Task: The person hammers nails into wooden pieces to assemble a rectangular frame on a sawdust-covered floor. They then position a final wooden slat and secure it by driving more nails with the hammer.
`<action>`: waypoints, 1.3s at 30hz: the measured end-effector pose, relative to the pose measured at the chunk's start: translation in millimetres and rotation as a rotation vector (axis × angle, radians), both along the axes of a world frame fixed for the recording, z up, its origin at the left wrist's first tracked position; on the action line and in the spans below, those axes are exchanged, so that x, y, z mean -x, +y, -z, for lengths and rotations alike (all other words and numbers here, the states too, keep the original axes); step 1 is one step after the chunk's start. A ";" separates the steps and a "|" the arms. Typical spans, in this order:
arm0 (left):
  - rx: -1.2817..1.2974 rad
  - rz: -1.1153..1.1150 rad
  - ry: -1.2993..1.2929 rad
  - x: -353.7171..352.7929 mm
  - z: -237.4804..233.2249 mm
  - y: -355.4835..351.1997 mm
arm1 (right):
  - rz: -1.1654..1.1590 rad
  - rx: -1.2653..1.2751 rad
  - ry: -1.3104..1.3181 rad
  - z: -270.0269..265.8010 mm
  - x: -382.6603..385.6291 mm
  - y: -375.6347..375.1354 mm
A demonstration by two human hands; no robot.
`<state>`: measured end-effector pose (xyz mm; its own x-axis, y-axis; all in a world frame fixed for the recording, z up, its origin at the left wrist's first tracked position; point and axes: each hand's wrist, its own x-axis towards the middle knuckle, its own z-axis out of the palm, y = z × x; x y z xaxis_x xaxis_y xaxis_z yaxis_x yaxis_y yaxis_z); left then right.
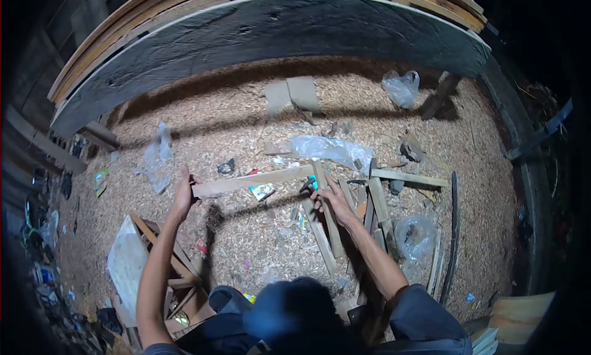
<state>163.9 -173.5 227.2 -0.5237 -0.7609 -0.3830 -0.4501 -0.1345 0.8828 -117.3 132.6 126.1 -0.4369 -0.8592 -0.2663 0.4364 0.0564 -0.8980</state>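
Note:
A long pale wooden slat [252, 181] runs roughly level between my hands. My left hand [185, 193] is closed round its left end, thumb pointing up. At its right end a second narrow wooden piece [328, 216] meets it and slants down toward me. My right hand [332, 201] is wrapped round this second piece near the corner. Something teal and black [311, 183] shows beside my right fingers; what it is cannot be made out. Whether the two pieces are fastened together cannot be seen.
Wood chips cover the ground. Several loose slats [380, 201] lie right of my right hand. Plastic bags [326, 149] are scattered about. A long dark board [277, 32] spans the far side. A wooden frame with a pale panel [126, 262] stands lower left.

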 end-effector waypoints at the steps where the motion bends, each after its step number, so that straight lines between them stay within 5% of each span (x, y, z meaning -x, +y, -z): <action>1: 0.063 -0.032 -0.022 -6.2 -5.0 -6.2 | -0.043 0.016 0.030 -7.2 -1.5 -1.0; 12: 0.256 0.024 -0.086 -66.1 -37.7 22.9 | 0.005 0.024 -0.289 -29.2 -23.4 -39.0; 17: 0.086 -0.110 0.150 -90.4 10.3 28.4 | 0.085 -0.127 -0.140 33.7 -68.2 -54.0; 20: -0.219 -0.141 0.452 -93.3 -41.1 42.6 | 0.086 -0.190 -0.105 58.0 -112.9 -67.1; 23: -0.232 -0.140 0.558 -100.5 -66.9 44.4 | -0.005 -0.177 0.233 103.0 -141.6 -87.9; 24: -0.223 -0.220 0.664 -101.2 -77.1 48.1 | -0.034 -0.150 0.116 98.9 -150.9 -92.1; 26: -0.284 -0.092 0.731 -116.1 -87.7 40.2 | -0.065 -0.193 0.293 71.6 -166.9 -98.1; 28: -0.054 -0.109 0.748 -122.6 -92.2 38.1 | -0.064 -0.156 0.149 73.4 -182.9 -109.8; 31: 0.133 -0.034 0.778 -111.3 -102.7 31.1 | -0.191 -0.192 0.628 48.6 -193.5 -113.9; 34: 0.437 -0.064 0.645 -92.5 -97.3 14.2 | -0.149 -0.116 0.617 60.0 -190.4 -101.1; 36: 0.457 -0.060 0.610 -84.5 -82.2 1.9 | -0.050 -0.161 0.565 25.9 -190.9 -76.7; 39: 0.350 -0.012 0.674 -78.0 -71.8 3.6 | 0.003 -0.349 0.712 48.3 -172.7 -54.2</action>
